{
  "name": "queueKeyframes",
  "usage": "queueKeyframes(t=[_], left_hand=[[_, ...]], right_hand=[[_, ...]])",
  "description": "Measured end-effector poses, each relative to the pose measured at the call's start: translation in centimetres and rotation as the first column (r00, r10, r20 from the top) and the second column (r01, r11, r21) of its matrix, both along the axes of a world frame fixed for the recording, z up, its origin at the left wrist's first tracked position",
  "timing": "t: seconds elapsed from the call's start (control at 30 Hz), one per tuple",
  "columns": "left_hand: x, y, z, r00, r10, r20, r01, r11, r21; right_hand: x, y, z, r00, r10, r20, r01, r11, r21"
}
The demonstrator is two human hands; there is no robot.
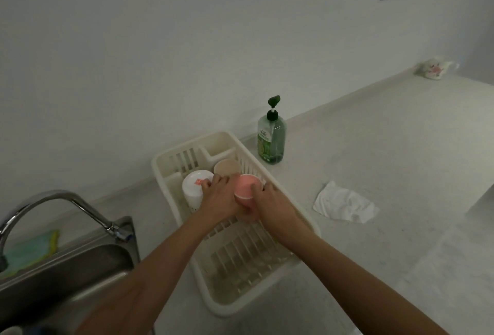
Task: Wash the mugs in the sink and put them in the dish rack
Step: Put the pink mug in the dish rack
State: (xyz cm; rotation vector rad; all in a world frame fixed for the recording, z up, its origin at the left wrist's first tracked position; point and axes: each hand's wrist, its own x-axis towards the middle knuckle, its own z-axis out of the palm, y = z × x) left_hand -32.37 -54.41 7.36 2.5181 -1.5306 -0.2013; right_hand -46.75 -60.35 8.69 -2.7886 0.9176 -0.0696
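1. Over the far end of a white slatted plastic dish rack (pixel 240 262) on the pale speckled worktop (pixel 374 160), both hands close on a smooth pink mug (pixel 247 187).
2. Left hand (pixel 222 201) cups the mug's left side, its grip curled against the wall, with knuckles reaching toward the neighbouring mugs.
3. Right hand (pixel 272 206) wraps the right side, with fingers pinching at the rim.
4. Inside the rack, just behind the hands, sit a round beige mug (pixel 227 166) and a white mug with a small red mark (pixel 196 187), close together; the near slats hold nothing.
5. Just beside the rack's far corner stands a green translucent pump bottle (pixel 271 142).
6. A crumpled white cloth (pixel 344 205) lies flat to the right.
7. At left is a brushed steel sink (pixel 66 267) under a curved chrome tap (pixel 53 198), with a green-and-yellow cloth (pixel 29 249) behind.
8. Far back by the wall lies a floral mug (pixel 434 68).
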Motion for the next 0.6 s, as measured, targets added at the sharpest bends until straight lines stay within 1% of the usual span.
queueKeyframes(t=[0.1,0.17,0.23,0.27,0.33,0.37,0.43,0.47,0.5,0.6], left_hand=[[0.2,0.2,-0.3,0.992,-0.023,0.121,0.021,1.000,0.015],[0.3,0.7,-0.4,0.990,-0.039,0.136,0.038,0.999,0.013],[0.9,1.4,-0.1,0.990,-0.080,0.114,0.079,0.997,0.013],[1.3,2.2,0.2,0.992,-0.098,0.079,0.098,0.995,0.006],[2.5,4.1,0.6,0.996,-0.077,-0.048,0.072,0.994,-0.086],[3.1,5.4,0.7,0.989,-0.042,-0.142,0.019,0.987,-0.161],[4.2,8.8,1.1,0.937,0.038,-0.347,-0.145,0.947,-0.287],[4.6,10.7,1.3,0.900,0.077,-0.429,-0.223,0.927,-0.302],[5.0,12.9,1.4,0.870,0.111,-0.481,-0.283,0.910,-0.302],[6.5,20.2,0.3,0.796,0.198,-0.572,-0.418,0.863,-0.283]], right_hand=[[0.5,0.5,0.2,0.998,-0.037,-0.052,0.032,0.996,-0.088],[0.8,1.0,0.6,0.994,-0.067,-0.081,0.054,0.988,-0.145],[1.2,1.5,1.4,0.996,-0.065,-0.058,0.051,0.975,-0.215],[1.6,1.8,2.0,0.998,-0.050,-0.034,0.040,0.968,-0.249],[2.5,2.7,3.0,0.999,0.006,0.038,0.005,0.959,-0.283],[3.2,3.3,3.3,0.998,0.046,0.050,-0.030,0.959,-0.283],[5.2,5.3,3.5,0.986,0.152,0.064,-0.131,0.958,-0.256],[6.3,6.6,3.4,0.975,0.205,0.086,-0.182,0.958,-0.221],[7.4,8.1,3.3,0.960,0.251,0.121,-0.227,0.956,-0.185],[10.8,13.4,2.5,0.908,0.388,0.155,-0.368,0.919,-0.143]])
